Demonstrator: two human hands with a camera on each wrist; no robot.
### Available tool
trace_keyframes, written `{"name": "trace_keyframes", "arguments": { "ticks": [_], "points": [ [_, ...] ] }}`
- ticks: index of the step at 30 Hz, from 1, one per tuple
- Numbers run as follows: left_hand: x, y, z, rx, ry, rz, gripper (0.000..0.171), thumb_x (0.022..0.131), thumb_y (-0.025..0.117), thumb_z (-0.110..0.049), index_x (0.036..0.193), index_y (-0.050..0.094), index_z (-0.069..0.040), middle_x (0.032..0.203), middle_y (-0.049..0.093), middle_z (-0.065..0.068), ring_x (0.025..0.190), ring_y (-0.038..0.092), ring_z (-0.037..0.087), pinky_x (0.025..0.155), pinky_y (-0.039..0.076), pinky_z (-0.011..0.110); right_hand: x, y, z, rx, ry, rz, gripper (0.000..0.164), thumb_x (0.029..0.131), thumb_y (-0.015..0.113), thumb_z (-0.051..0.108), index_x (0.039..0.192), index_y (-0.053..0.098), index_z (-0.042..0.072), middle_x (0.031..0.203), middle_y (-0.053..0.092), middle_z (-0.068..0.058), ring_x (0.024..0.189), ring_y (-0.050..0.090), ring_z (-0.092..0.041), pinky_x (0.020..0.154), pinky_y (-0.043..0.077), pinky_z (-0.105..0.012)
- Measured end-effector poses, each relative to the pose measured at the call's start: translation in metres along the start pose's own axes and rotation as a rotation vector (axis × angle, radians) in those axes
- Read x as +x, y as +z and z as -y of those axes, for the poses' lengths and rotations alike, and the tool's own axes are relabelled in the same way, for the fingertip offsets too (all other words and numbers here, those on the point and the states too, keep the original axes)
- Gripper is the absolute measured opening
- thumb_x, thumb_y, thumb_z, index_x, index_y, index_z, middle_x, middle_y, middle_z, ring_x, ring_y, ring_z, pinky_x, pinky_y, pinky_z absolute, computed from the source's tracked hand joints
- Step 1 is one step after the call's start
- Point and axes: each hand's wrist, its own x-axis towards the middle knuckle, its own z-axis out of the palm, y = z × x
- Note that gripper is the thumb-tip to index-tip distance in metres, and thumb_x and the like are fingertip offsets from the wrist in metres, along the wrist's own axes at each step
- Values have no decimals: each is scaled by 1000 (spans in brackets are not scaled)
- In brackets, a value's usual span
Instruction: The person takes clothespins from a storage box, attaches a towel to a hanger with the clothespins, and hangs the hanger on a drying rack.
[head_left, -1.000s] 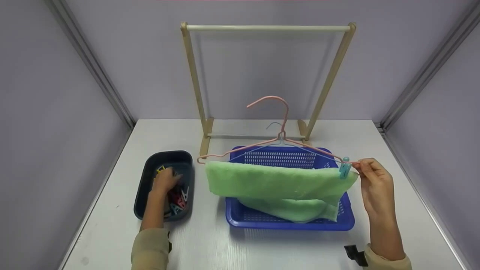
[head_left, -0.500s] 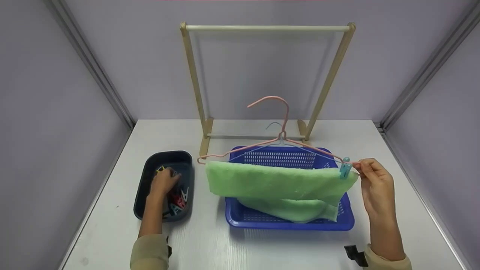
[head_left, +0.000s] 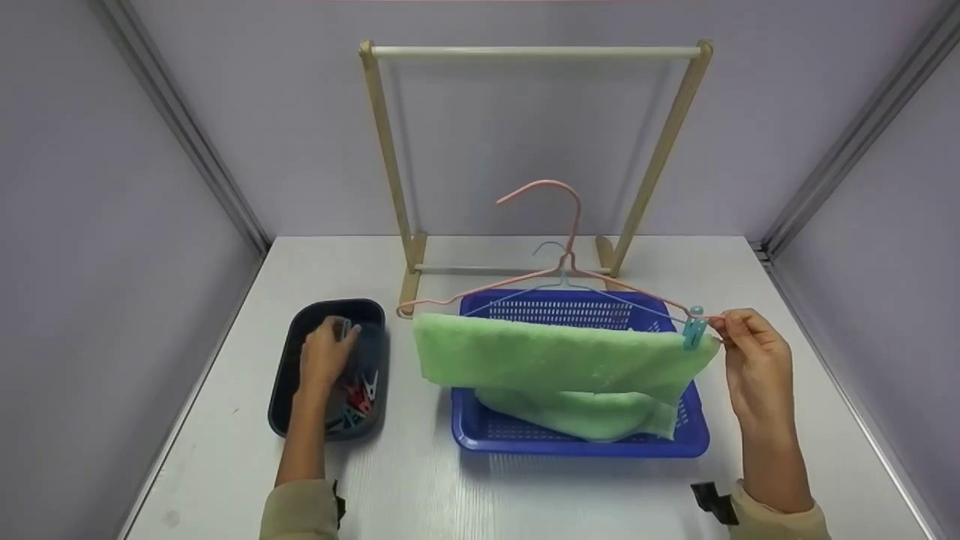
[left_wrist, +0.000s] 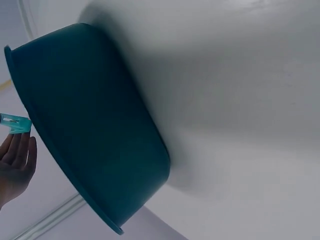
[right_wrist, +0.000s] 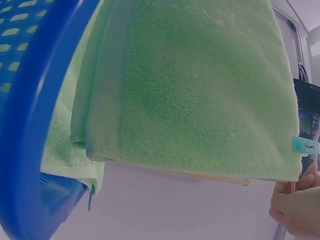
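Observation:
My right hand (head_left: 757,367) pinches the right end of a pink hanger (head_left: 495,287). A light green towel (head_left: 555,352) is folded over the hanger's lower bar, and a teal clothespin (head_left: 694,330) clips it near that end. Over a dark teal basin (head_left: 279,390) my left hand (head_left: 324,356) pinches another teal clothespin (left_wrist: 17,123), plain in the left wrist view just past the basin's rim. Red and teal clothespins (head_left: 360,397) lie in the basin below that hand. The right wrist view shows the towel hanging close up, with the right hand at its corner.
Under the held towel stands a blue perforated basket (head_left: 577,448) with more green cloth (head_left: 600,420) in it. A thin blue hanger (head_left: 517,294) shows behind the pink one. At the back stands a wooden rack with a white rod (head_left: 536,52). Walls close in both sides.
My left hand has risen a little from among the clothespins, and a teal one now shows between its fingers. The right hand has lifted the hanger and towel slightly.

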Motion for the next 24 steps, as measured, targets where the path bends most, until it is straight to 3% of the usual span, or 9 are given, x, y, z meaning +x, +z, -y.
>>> {"name": "trace_keyframes", "arguments": {
  "ticks": [13, 24],
  "points": [
    [-16, -12, -41, -262, 39, -99, 43, 89, 61, -32, 116, 56, 1, 106, 61, 16, 95, 58, 26, 79, 47, 40, 6, 3, 6, 35, -18, -9, 17, 91, 49, -5, 78, 57, -13, 77, 57, -14, 81, 57, -22, 79, 42, -24],
    [-31, -12, -60, -345, 100, -107, 36, 88, 63, -24, 115, 57, 0, 104, 63, 14, 91, 60, 22, 76, 50, 36, 4, 2, 4, 94, -15, -7, 17, 91, 48, -7, 77, 57, -14, 77, 59, -17, 79, 58, -22, 76, 43, -25]
  ]
}}
